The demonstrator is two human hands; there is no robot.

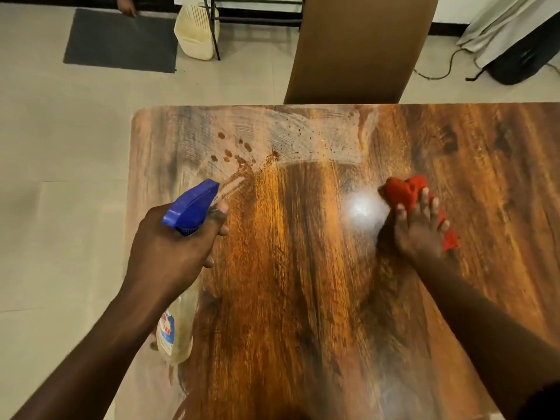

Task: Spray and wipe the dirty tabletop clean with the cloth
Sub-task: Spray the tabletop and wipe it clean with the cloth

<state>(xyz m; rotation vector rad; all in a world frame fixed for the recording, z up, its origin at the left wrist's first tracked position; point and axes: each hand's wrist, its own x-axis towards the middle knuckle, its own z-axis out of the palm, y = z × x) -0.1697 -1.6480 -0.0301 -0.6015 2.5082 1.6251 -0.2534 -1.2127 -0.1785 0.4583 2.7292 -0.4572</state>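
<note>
A wooden tabletop (303,283) fills the view, with brown spots and streaks (233,153) and a whitish smeared film across its far left part. My left hand (172,244) grips a clear spray bottle (177,328) with a blue trigger head (194,204), held over the table's left side with the nozzle pointing toward the far stains. My right hand (419,228) presses a red cloth (406,192) flat on the tabletop at the right of centre.
A brown chair back (360,47) stands against the table's far edge. On the tiled floor beyond are a dark mat (121,40), a cream plastic basket (195,31), a black metal stand, a cable and a dark bag (524,59) at the right.
</note>
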